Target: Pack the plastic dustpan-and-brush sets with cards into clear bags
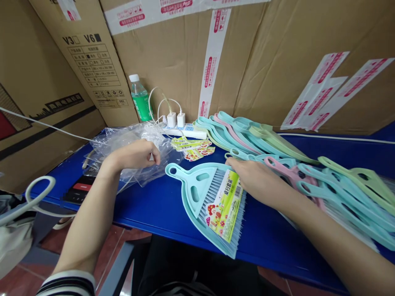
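A light-blue dustpan (189, 176) lies on the blue table with a small brush (212, 191) of the same colour in it. A yellow-green printed card (226, 205) rests on the bristles. My right hand (253, 176) is at the upper right corner of this set, fingers closed at the card's top edge; what they hold is hidden. Over the clear plastic bags (129, 139) at the left, my left hand (140, 154) is curled, its fingertips pressed together on something I cannot make out.
More cards (197, 148) lie behind the set. Stacked dustpans (243, 133) and brushes (339, 185) fill the right side. A bottle (141, 100) and power strip (194, 132) stand by the cardboard. A phone (80, 187) lies left.
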Action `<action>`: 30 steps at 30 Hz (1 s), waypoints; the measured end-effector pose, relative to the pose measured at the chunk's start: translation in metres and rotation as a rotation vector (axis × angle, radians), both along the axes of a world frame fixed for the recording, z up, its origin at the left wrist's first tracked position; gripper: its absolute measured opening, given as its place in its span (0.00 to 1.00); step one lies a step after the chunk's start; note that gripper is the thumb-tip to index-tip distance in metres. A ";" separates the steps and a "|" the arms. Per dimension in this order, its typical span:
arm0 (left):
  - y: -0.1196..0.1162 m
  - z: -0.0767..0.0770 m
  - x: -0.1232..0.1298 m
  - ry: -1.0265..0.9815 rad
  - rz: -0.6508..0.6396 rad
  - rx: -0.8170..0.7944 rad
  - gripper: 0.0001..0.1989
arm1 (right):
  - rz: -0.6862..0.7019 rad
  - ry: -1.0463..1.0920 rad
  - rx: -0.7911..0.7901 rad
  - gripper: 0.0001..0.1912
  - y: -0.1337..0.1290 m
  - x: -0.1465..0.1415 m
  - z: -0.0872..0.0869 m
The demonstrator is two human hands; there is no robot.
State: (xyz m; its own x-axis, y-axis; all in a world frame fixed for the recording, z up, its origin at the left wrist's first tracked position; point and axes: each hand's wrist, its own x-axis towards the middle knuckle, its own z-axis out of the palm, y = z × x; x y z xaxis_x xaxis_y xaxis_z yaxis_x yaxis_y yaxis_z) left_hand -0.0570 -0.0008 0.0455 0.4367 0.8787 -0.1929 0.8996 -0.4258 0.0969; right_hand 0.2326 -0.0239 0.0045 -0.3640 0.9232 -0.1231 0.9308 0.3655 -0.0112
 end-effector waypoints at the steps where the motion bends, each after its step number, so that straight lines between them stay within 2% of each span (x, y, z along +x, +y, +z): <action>1: 0.000 0.000 0.000 -0.020 -0.004 0.013 0.13 | -0.005 0.001 -0.002 0.16 0.000 0.000 0.001; 6: -0.002 -0.001 0.004 -0.095 -0.035 0.058 0.09 | -0.020 0.008 0.009 0.17 0.001 -0.001 0.001; 13: -0.004 -0.005 0.011 -0.134 -0.089 0.011 0.07 | -0.031 0.035 0.017 0.17 0.003 0.002 -0.003; 19: -0.006 -0.008 0.015 -0.256 -0.123 0.021 0.08 | -0.042 -0.004 0.026 0.17 0.001 -0.001 -0.002; 30: -0.009 -0.017 0.026 -0.402 -0.261 -0.088 0.11 | -0.023 0.008 0.077 0.17 -0.002 -0.004 -0.004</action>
